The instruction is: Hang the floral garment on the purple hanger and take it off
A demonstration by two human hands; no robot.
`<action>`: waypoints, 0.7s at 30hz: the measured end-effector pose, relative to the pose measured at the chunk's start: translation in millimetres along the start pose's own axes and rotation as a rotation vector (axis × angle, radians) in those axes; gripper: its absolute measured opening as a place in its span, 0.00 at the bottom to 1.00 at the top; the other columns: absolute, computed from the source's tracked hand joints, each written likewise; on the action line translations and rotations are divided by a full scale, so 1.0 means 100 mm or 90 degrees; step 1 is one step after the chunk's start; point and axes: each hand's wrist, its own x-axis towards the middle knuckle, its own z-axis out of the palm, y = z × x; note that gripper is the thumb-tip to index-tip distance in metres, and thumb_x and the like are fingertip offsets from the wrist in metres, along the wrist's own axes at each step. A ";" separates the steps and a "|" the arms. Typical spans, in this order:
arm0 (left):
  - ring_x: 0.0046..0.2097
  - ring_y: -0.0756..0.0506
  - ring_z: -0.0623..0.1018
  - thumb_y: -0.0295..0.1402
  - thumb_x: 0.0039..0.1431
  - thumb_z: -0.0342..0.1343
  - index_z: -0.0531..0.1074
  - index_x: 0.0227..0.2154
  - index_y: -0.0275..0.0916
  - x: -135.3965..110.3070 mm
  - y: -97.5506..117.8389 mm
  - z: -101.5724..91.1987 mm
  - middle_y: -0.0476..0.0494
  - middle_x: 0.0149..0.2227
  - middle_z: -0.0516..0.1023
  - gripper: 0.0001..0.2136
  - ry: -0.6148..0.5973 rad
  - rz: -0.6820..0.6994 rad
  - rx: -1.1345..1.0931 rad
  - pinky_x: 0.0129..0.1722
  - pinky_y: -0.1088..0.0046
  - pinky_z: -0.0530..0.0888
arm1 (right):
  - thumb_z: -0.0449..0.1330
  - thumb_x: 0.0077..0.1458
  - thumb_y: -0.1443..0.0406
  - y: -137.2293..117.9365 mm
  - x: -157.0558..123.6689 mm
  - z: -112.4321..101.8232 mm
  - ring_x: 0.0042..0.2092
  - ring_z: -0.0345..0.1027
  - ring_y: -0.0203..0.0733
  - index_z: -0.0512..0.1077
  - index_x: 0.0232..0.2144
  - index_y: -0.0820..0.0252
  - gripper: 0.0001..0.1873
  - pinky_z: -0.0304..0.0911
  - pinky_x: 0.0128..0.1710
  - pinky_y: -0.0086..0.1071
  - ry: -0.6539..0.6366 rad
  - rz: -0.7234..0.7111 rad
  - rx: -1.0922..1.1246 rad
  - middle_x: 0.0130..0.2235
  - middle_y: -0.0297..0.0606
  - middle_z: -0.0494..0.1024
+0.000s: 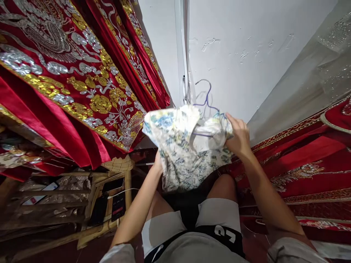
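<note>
A white garment [182, 157] with a blue, green and yellow floral print is held up in front of me, over my lap. A purple hanger [207, 100] sits in its neck opening, its hook pointing up and its lower bar showing across the opening. My right hand [239, 136] is closed on the garment's right shoulder, where the cloth is bunched near the hanger's end. At the left side edge, my left hand [158, 160] reaches behind or into the cloth; its fingers are hidden, so their grip does not show.
Red cloths [98, 84] with gold and silver sequins hang at left. Red embroidered fabric [307, 168] and a sheer beaded one [309, 80] are at right. A white wall [233, 47] stands ahead. At lower left, phones [118, 206] with a white cable lie on a bamboo stand [127, 179].
</note>
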 end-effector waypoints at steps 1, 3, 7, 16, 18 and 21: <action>0.65 0.32 0.72 0.68 0.54 0.51 0.79 0.48 0.46 -0.04 -0.09 -0.05 0.39 0.53 0.82 0.33 0.053 0.003 -0.023 0.62 0.51 0.73 | 0.63 0.48 0.62 -0.02 0.10 -0.02 0.54 0.63 0.65 0.58 0.71 0.51 0.47 0.61 0.54 0.56 0.012 0.007 -0.003 0.53 0.49 0.71; 0.67 0.33 0.70 0.69 0.49 0.55 0.79 0.46 0.45 -0.13 -0.27 -0.08 0.41 0.54 0.82 0.35 0.188 0.030 -0.070 0.64 0.55 0.72 | 0.62 0.48 0.62 -0.14 0.28 -0.01 0.56 0.62 0.66 0.57 0.72 0.48 0.48 0.59 0.55 0.58 0.031 0.005 -0.004 0.54 0.47 0.70; 0.61 0.34 0.77 0.54 0.40 0.73 0.79 0.45 0.42 -0.32 -0.53 -0.02 0.41 0.51 0.83 0.31 0.261 0.071 -0.060 0.62 0.60 0.74 | 0.64 0.49 0.61 -0.48 0.44 0.02 0.58 0.60 0.68 0.57 0.72 0.49 0.48 0.56 0.58 0.61 0.015 -0.036 0.003 0.57 0.49 0.68; 0.59 0.34 0.79 0.43 0.40 0.77 0.78 0.51 0.39 -0.84 -0.83 0.10 0.36 0.51 0.83 0.32 0.183 -0.071 -0.144 0.62 0.59 0.74 | 0.60 0.61 0.54 -0.64 -0.69 0.28 0.55 0.69 0.56 0.74 0.46 0.53 0.15 0.62 0.58 0.50 0.064 0.080 0.341 0.49 0.45 0.77; 0.61 0.36 0.78 0.42 0.42 0.76 0.76 0.53 0.40 -0.89 -0.84 0.16 0.38 0.53 0.82 0.33 0.181 -0.069 -0.151 0.64 0.61 0.71 | 0.58 0.63 0.51 -0.74 -1.07 0.55 0.40 0.71 0.49 0.70 0.36 0.54 0.13 0.67 0.45 0.43 -0.001 0.260 0.463 0.36 0.40 0.76; 0.60 0.36 0.78 0.42 0.42 0.76 0.75 0.54 0.41 -0.92 -0.80 0.23 0.39 0.54 0.82 0.34 0.163 -0.078 -0.150 0.63 0.62 0.73 | 0.55 0.63 0.46 -0.89 -1.43 0.87 0.31 0.67 0.45 0.65 0.32 0.53 0.19 0.64 0.35 0.38 -0.215 0.382 0.639 0.28 0.35 0.72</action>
